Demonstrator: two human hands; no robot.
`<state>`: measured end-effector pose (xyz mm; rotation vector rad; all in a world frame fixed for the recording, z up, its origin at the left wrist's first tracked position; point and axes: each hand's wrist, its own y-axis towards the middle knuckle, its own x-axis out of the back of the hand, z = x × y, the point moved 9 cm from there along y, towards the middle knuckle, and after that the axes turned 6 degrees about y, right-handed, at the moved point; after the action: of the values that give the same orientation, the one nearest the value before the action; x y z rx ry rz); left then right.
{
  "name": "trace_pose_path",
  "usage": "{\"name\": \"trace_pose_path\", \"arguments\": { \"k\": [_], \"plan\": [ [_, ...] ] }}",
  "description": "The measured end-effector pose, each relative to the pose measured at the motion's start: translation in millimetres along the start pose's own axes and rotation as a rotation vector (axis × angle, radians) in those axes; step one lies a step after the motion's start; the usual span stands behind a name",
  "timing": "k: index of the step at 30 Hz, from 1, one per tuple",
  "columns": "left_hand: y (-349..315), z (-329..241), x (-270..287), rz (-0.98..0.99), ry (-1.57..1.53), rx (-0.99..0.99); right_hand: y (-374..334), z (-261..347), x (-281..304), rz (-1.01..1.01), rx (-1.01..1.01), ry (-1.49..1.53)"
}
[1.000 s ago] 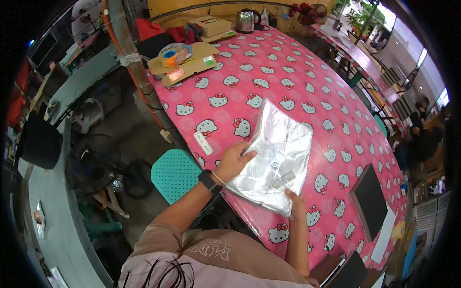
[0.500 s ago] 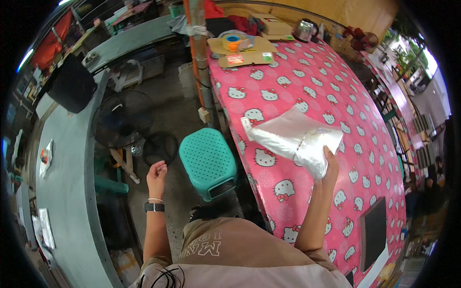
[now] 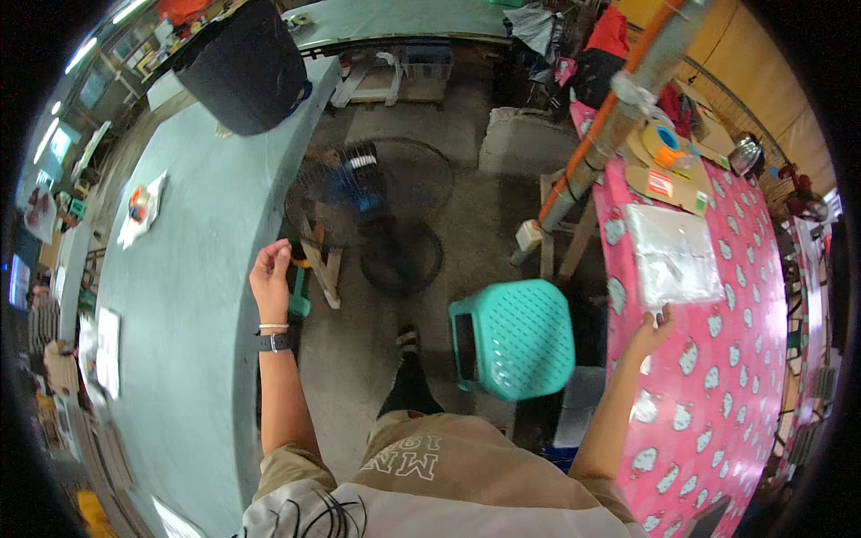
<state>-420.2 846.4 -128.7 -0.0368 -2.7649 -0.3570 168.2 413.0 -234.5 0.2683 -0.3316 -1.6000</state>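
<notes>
A flat stack in clear, shiny plastic wrap [image 3: 674, 255] lies on the pink cat-print tablecloth [image 3: 700, 412] to my right. My right hand [image 3: 652, 332] is just below its near edge, fingers apart and holding nothing; whether a fingertip still touches the wrap, I cannot tell. My left hand [image 3: 271, 276], with a dark watch at the wrist, hovers by the edge of the grey-green table [image 3: 193, 296]. Its fingers are loosely curled together, and nothing shows in them.
A green plastic stool [image 3: 520, 341] stands between the tables, near the pink one. Beyond it are a floor fan [image 3: 386, 193] and a slanting metal post [image 3: 601, 134]. Cardboard with tape rolls [image 3: 662, 141] lies past the wrapped stack. A black bin-like container [image 3: 247, 72] sits on the grey-green table.
The wrapped stack went from my raised right hand down onto the pink tablecloth, and that hand let go. My view swung left, and my left hand is now beside the grey-green table.
</notes>
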Motion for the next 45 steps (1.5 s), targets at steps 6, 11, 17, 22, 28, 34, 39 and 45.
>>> {"name": "trace_pose_path", "arguments": {
  "k": [6, 11, 17, 22, 28, 34, 39, 45],
  "plan": [
    [195, -48, -127, 0.374, 0.162, -0.347, -130, 100, -245, 0.596, -0.057, 0.065],
    [242, 23, -326, 1.111, 0.662, -0.707, -175, 151, -337, 0.877, -0.08, 0.028],
    [216, 293, -451, 1.645, 1.372, -1.296, -193, 132, -293, 0.833, -0.229, -0.175],
    [209, 269, -475, 1.499, 1.221, -1.228, -206, 87, -213, 0.595, -0.395, -0.304],
    [287, 71, -333, 1.038, 0.738, -0.594, -212, 90, -212, 0.624, -0.466, -0.378],
    [274, 73, -133, 0.744, 0.007, 0.075, -213, 93, -227, 0.678, -0.371, -0.244],
    [208, 131, -59, 0.61, -0.144, 0.367, -237, 102, -264, 0.894, -0.293, -0.109],
    [242, 110, -102, 0.627, 0.433, -0.151, -254, 146, -328, 1.137, -0.181, 0.041]
  ]
}}
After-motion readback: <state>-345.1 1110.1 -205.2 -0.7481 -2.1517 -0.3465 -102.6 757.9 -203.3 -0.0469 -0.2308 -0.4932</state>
